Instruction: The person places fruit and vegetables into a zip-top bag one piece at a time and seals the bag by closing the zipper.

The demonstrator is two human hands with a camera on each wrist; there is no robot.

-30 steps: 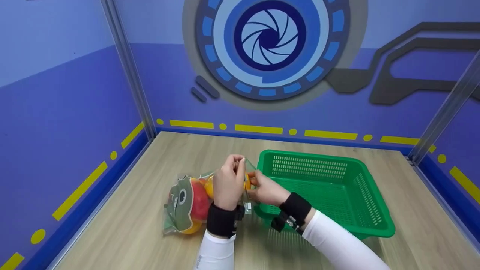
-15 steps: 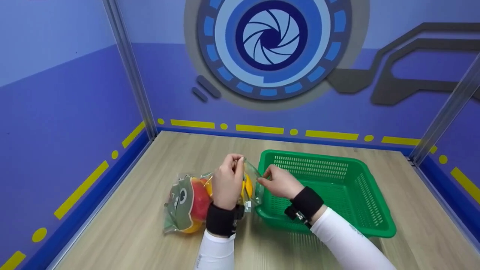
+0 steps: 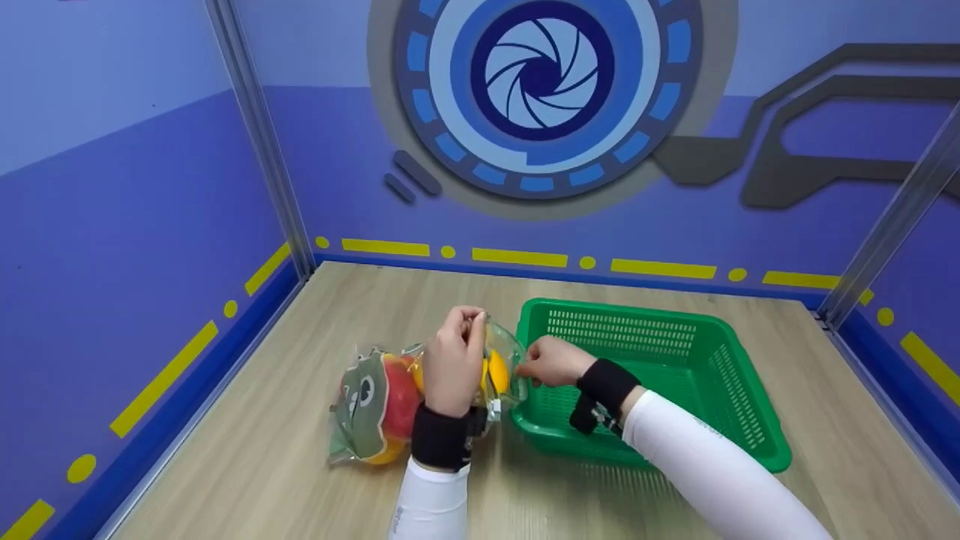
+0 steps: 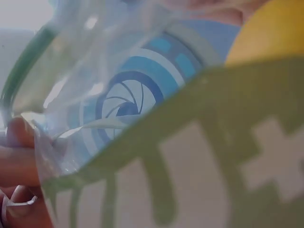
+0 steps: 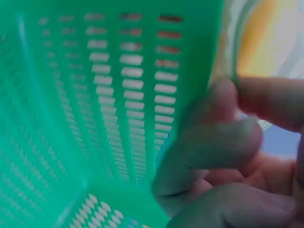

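Observation:
A clear plastic bag with a green cartoon face lies on the table, bulging with red and yellow rounded pieces. My left hand grips the bag near its upper edge. Beside the basket, my right hand pinches the opposite edge, and the bag's mouth is spread between both hands. A yellow piece shows through the plastic there; its kind is unclear. The right wrist view has the bag's edge between thumb and fingertip. In the left wrist view, green print fills the foreground.
A green perforated plastic basket stands directly right of the bag, its left wall close to my right hand. The wooden table meets blue panels on the left, back and right.
My right hand has moved rightward from beside my left hand to the basket's left rim, drawing the bag's edge out. The mouth is wider. My left hand has barely moved.

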